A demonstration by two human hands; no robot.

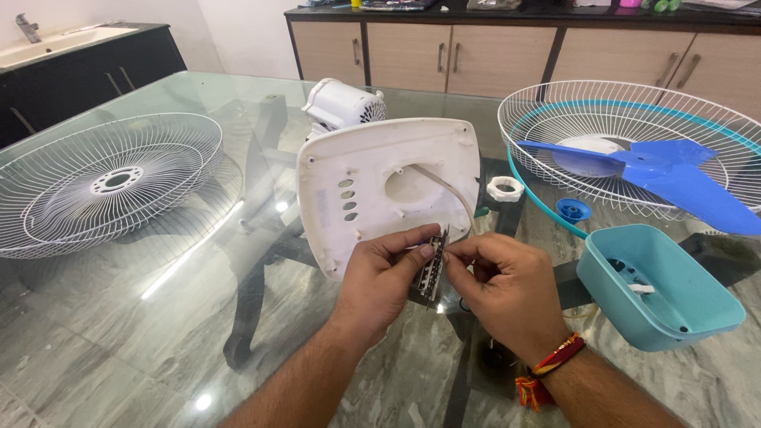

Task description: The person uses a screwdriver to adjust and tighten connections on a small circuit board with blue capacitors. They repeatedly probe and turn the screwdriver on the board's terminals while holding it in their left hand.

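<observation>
Roughly by size: one glass-topped desk (119,317), see-through, with its dark frame and a grey marbled floor showing beneath. Two white wire fan guards on it: one (103,182) lies at far left, dish-up; the other (634,119), with a teal rim, lies at far right. One blue fan blade (674,178) rests inside the right guard. One white fan base plate (372,186) stands tilted at centre, underside toward the camera, with a row of four small oval holes and one larger opening; a pale cable runs out of that opening. One white motor housing (342,101) just behind the plate. One teal base cover (662,289) lies open side up at right, near the desk edge. One white ring nut (505,189) and one small blue cap (572,209) lie between plate and right guard.

Left hand (384,277) and right hand (507,281) meet in front of the plate's lower edge. Both pinch one small metal switch block (432,269), held upright between thumbs and fingertips, left hand on its left face, right hand on its right. Right wrist wears a red-and-yellow thread band (555,358).

Room: beige cabinet row (491,55) with a dark counter along the back wall; a dark unit with one white sink (55,43) at upper left.
</observation>
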